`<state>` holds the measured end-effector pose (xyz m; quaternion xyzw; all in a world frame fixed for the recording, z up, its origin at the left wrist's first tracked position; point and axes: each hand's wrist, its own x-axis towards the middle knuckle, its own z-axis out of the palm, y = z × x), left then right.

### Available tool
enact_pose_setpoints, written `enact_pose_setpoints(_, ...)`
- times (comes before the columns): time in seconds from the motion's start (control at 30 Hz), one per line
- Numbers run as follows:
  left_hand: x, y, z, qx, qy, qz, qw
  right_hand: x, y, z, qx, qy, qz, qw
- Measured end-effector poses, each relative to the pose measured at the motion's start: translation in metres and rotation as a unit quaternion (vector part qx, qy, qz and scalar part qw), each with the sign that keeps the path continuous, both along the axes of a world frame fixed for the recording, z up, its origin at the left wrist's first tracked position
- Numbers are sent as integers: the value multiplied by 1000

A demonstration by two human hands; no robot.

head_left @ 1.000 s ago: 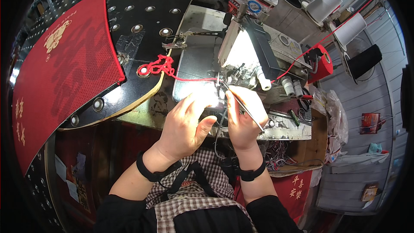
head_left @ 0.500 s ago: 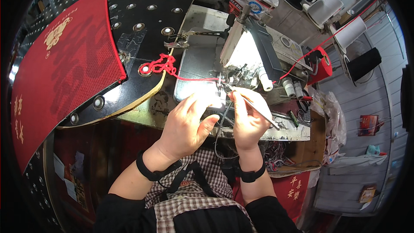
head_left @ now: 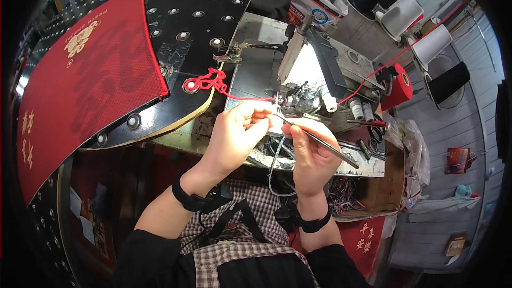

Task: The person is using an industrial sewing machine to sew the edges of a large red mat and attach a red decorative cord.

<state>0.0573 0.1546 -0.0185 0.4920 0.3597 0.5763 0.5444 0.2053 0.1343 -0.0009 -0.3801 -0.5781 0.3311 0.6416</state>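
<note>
Frame centre: right hand's (head_left: 314, 154) grip pinches tweezers (head_left: 332, 148); left hand's (head_left: 230, 134) grip — cannot tell, near tip. Steady wrists, light pressure — work under the sewing machine's (head_left: 335, 67) lamp.

Gold characters (head_left: 30, 120) — red mat (head_left: 114, 66); white letters (head_left: 302, 15) — bag (head_left: 316, 5).
</note>
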Motion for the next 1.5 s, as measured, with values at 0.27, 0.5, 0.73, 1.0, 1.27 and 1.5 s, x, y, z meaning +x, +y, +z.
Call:
enact_pose_setpoints(0.27,-3,-4,0,-40,-25,-20,999,3,-9,7,32,-24,10,999)
enact_pose_setpoints(0.5,-11,-21,11,54,-46,82,994,8,-19,20,17,75,52,996)
enact_pose_setpoints(0.73,-17,-40,27,11,-163,40,986,3,-24,20,-6,96,78,992)
enact_pose_setpoints(1.0,-23,-32,27,167,-17,69,983,-1,-24,26,3,55,63,997)
enact_pose_setpoints(1.27,-17,-29,26,-37,-202,-25,978,-1,-25,24,3,51,41,998)
enact_pose_setpoints(1.5,-12,-28,14,-108,-254,-40,960,-5,-24,24,92,-117,-19,989)
